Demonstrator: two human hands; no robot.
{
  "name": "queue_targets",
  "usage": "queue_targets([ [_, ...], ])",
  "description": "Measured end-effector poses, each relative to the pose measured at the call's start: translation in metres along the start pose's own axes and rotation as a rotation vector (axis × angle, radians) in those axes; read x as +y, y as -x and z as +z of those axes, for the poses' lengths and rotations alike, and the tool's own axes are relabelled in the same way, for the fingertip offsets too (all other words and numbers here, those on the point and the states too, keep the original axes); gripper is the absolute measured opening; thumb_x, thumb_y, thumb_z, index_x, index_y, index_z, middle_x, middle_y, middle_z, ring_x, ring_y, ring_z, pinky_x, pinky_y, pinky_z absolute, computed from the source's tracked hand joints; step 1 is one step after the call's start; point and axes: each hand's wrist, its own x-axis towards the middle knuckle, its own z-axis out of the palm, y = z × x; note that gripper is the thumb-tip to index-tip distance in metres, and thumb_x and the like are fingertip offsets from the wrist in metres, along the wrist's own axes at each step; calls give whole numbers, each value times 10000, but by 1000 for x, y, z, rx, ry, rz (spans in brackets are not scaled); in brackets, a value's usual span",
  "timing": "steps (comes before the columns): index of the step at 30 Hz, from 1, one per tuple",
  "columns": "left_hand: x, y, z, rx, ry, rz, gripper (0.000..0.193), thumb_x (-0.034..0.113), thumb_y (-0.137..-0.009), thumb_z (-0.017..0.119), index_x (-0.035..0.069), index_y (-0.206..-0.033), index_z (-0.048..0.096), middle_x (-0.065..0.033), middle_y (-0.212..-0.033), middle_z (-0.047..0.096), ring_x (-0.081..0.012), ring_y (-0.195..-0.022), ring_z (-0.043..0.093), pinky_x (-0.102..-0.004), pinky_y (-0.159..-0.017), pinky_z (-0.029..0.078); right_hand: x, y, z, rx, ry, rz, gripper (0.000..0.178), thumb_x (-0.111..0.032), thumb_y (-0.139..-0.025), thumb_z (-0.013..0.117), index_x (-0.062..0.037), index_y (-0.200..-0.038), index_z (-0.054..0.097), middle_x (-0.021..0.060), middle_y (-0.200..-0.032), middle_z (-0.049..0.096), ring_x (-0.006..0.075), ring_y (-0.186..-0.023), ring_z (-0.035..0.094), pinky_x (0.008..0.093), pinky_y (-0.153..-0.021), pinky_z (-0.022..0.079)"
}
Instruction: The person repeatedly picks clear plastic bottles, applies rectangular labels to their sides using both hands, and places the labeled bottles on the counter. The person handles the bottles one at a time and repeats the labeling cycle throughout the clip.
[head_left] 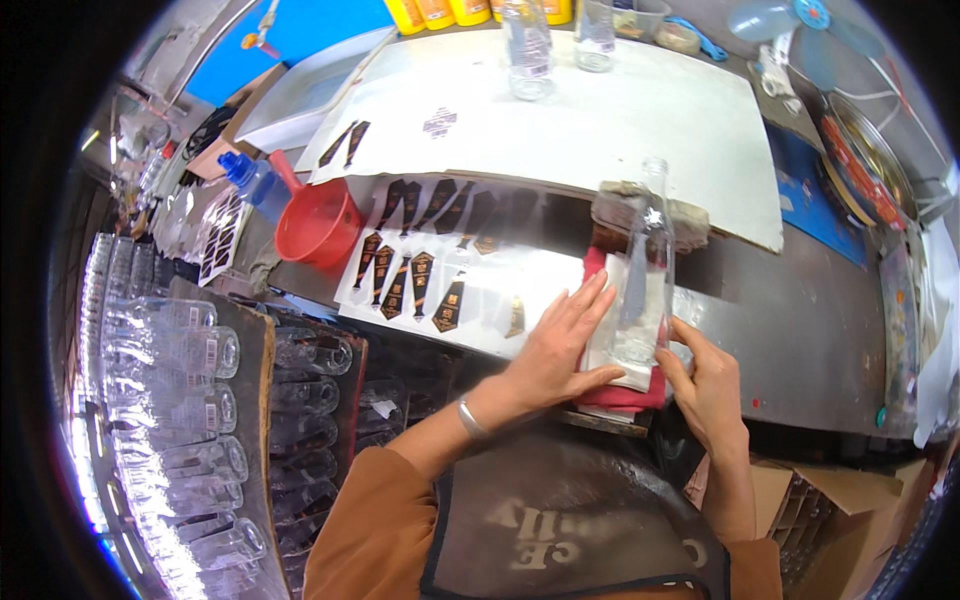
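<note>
A clear glass bottle [650, 285] lies tilted on a white cloth [608, 350] over a red cloth [655, 393], its neck resting against a worn brick-like block [690, 225]. My left hand [565, 345] is flat with fingers stretched out along the bottle's left side, palm over the white cloth. With thumb and forefinger bent, my right hand [705, 380] grips the bottle's lower right edge. Left of the pad, a white sheet [470, 340] carries several black and gold tie-shaped labels [395, 290]. A pale gap near its right end shows the backing.
A red mug [318, 225] and a blue-capped bottle [255, 185] stand at the left. Upright glass bottles [528, 50] stand on the white board [640, 130] behind. Rows of stacked bottles [165, 390] fill the lower left. An open carton [840, 520] sits lower right.
</note>
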Motion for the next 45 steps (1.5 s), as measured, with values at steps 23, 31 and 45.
queue_targets([
  [23,-184,-92,-196,757,-123,-407,240,207,-924,690,-21,-991,726,-120,-880,742,-176,-814,685,-312,-771,518,-103,-154,4,-103,48,-496,227,-51,-888,679,-1,-1109,687,75,-836,704,90,-545,508,241,-529,418],
  [31,-171,-107,-186,860,-218,-150,109,114,-936,674,5,-929,670,-105,-1048,721,-194,-848,665,-282,-617,515,-138,-298,95,-438,-318,-116,644,-536,-942,557,73,-1093,698,153,-1031,749,248,-1041,638,358,-1022,422],
  [45,-217,-65,-226,851,-613,-272,418,315,-967,616,-14,-1226,622,-195,-1326,597,-364,-1281,507,-488,-1071,376,-138,-362,169,-456,-726,219,387,-351,-941,594,17,-1034,666,145,-926,734,163,-649,592,315,-559,488],
])
